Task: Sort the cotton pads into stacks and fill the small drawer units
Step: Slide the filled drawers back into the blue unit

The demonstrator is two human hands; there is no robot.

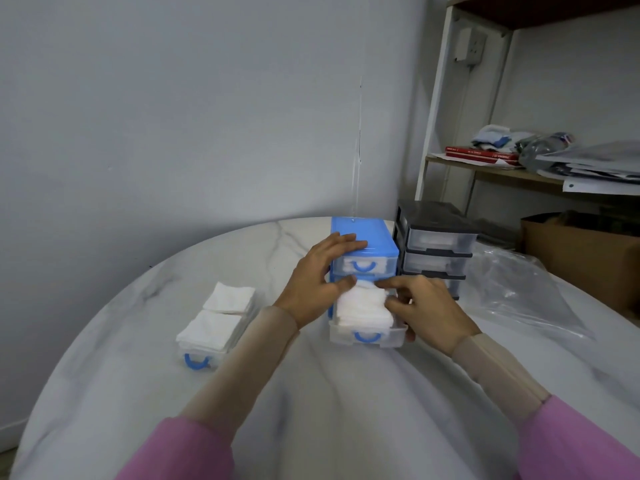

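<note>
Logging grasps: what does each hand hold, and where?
Left hand rests on the blue drawer unit's top front corner; right hand pinches the cotton pads at their right edge.

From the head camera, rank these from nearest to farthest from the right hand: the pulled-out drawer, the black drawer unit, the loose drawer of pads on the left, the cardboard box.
1. Pulled-out drawer: touching the right hand.
2. Black drawer unit: just behind it.
3. Loose drawer of pads: across the table, left.
4. Cardboard box: off the table, far right; 3 and 4 are close to call.

Two drawer units [363, 251], two hands [315, 282].
</note>
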